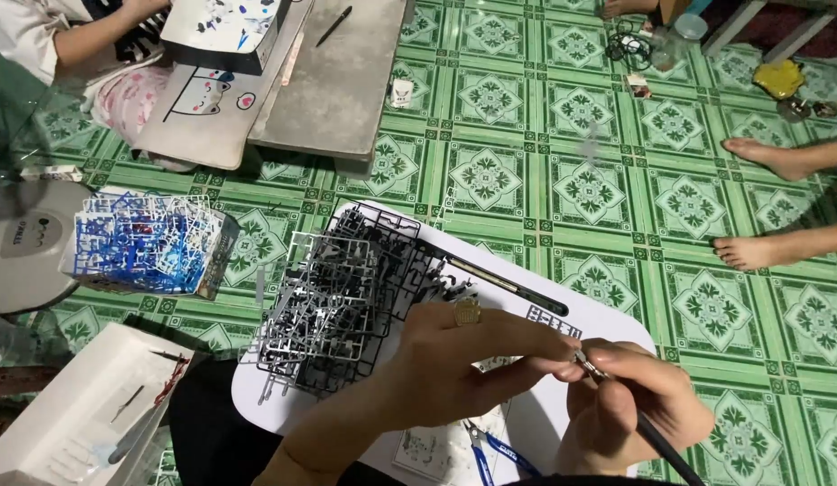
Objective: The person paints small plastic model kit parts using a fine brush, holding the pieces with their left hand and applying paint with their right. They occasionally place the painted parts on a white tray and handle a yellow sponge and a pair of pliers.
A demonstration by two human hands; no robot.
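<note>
The green patterned floor (580, 117) carried everything, with another person's bare feet (765, 153) resting well off to the right. A low grey table (346, 81) stood at the top, a pen (334, 25) on it, and someone else's arm (94, 36) reached in at the corner beside a paint-spattered box (225, 31). Nearer, a white lap table (607, 319) held a heap of dark grey plastic part frames (346, 301), piled to the left so the right side stayed free for working. A second stack, blue and white frames (148, 243), sat apart on the floor, probably sorted by colour. An open white box (67, 405) lay at lower left. Blue-handled nippers (495, 448) waited just below the hands. The left hand (463, 355), wearing a gold ring (467, 311), was pinched shut on a tiny piece I couldn't make out, steadying it. The right hand (630, 405) was closed like a pen grip round a slim dark-handled tool (657, 436), its tip (582, 360) meeting the left fingertips.
</note>
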